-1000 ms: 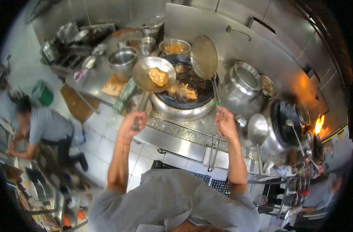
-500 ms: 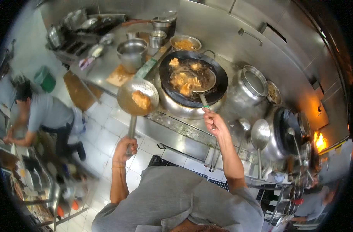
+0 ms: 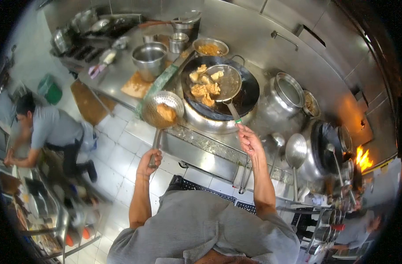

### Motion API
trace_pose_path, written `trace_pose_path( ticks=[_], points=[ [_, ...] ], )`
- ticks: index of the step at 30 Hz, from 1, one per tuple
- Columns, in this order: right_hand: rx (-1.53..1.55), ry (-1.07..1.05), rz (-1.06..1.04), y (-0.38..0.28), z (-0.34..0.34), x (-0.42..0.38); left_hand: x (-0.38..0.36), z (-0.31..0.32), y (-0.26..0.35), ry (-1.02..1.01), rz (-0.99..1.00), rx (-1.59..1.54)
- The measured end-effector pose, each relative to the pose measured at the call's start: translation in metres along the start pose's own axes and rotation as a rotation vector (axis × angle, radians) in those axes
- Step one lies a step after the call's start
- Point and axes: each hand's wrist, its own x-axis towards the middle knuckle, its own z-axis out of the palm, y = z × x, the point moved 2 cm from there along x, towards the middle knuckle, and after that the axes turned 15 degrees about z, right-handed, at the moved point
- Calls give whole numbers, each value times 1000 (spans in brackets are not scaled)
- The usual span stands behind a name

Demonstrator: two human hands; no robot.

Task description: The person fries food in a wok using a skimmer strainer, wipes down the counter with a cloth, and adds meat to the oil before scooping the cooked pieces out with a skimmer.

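My left hand [image 3: 149,163] is closed round the handle of a perforated ladle [image 3: 162,100], which holds one golden fried piece [image 3: 166,112] near the counter's front edge. My right hand [image 3: 250,140] grips the green-banded handle of a round mesh strainer [image 3: 229,83]. That strainer is over the black wok [image 3: 250,88], with several fried pieces [image 3: 205,91] on its left part and beside it. Dark oil shows in the wok below.
Behind the wok stands a bowl of fried food [image 3: 211,47]. Steel pots [image 3: 149,61] are at the back left, a lidded pot [image 3: 290,90] at the right. Flames [image 3: 363,159] burn far right. A co-worker [image 3: 56,127] bends at the left.
The mesh strainer has come up out of the oil, and fried pieces now show more clearly. The perforated ladle has shifted slightly right, toward the wok.
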Motion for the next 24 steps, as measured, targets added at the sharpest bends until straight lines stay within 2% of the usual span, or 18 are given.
trace_pose_path(
  ticks=[2,4,5,6,7,8,9,10,11,13,15,16,18,21,24],
  points=[
    [-96,47,-63,1,7,-6,1,0,0,31,-16,8],
    [-255,216,-144,4,6,-12,-13,18,8,253,245,610],
    [-243,226,-150,4,3,-12,-6,-6,10,257,415,923],
    [-368,308,-166,2,0,-10,-4,1,13,242,406,932],
    [-494,392,-176,2,-3,-11,-4,13,22,175,779,1292],
    [-484,402,-176,4,-3,-11,-6,28,30,88,1172,1627],
    [-580,488,-269,5,1,-11,-23,90,38,-25,1095,1568],
    [-679,570,-360,4,3,-11,-15,122,31,-155,1238,1622],
    [-680,568,-355,5,1,-8,-7,147,24,-286,1380,1668],
    [-843,649,-536,5,-3,-1,17,195,5,-485,1353,1694],
    [-839,676,-556,7,-1,-1,45,236,-15,-464,1512,1750],
    [-834,707,-578,6,0,-2,59,243,-17,-468,1516,1748],
    [-822,728,-633,12,-2,2,90,251,-30,-600,1371,1934],
    [-728,740,-661,25,-9,8,113,248,-36,-655,1293,2098],
    [-636,723,-664,29,-12,12,118,247,-39,-648,1240,2127]
  ],
)
